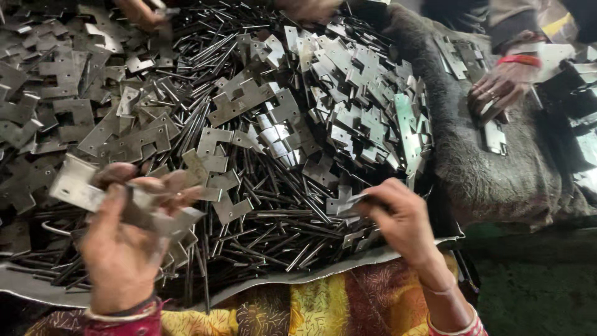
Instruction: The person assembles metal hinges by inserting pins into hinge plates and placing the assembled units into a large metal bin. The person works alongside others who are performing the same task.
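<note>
One head camera looks steeply down, close over the metal pile [267, 143].

Silver-grey hinge plates [273, 124], dark pins [280, 218], yellow-maroon patterned cloth [311, 305].

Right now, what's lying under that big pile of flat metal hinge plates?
Under the hinge plates lies a tangle of thin metal pins, showing between and in front of them. Beneath those, a grey sheet shows only at the near edge; the rest is covered.
</note>
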